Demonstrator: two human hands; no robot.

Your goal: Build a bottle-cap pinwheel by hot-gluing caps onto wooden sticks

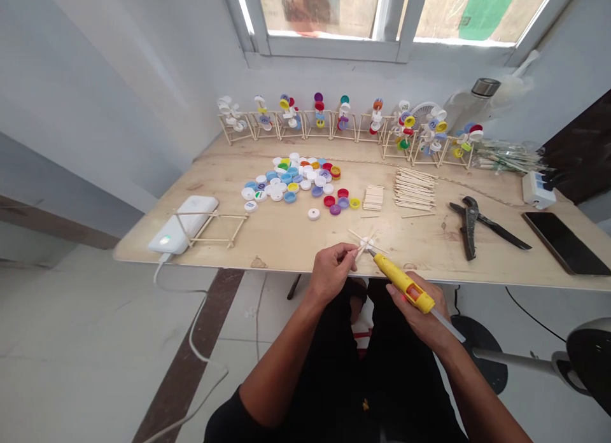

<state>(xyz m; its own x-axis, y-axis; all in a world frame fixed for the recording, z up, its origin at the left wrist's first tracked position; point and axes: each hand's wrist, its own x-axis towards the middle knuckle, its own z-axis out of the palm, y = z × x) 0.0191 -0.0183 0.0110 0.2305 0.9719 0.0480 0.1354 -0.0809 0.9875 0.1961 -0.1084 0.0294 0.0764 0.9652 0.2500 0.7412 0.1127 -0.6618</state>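
**Two hands, one hot nozzle, a very small joint**

Head view: Two hands meet at the near edge of the counter [286,239]. The left hand [329,271] is closed in a pinch on a small hub of crossed sticks [365,242], a white cap at its middle, held just above the wood. The right hand [420,312] is wrapped around a yellow glue gun [403,282], its tip touching or all but touching that hub.

Taking the hub as the mark: beyond it and to the left lies a spread of bottle caps [298,179]; beyond it and to the right, bundles of cut sticks [413,188]. Further right lie black pliers [470,220] and a phone [566,242]. Well to the left, a white power bank [184,223] sits under a stick frame [214,230]. Along the back wall stands a row of finished cap-and-stick models [344,121].

The risks, as I judge them: the pinching fingertips sit right beside the nozzle, so a slip or a run of glue could burn them. The sticks look thin; too firm a squeeze might snap one or twist the cross out of true. Glue could also string down onto the counter or the lap below.
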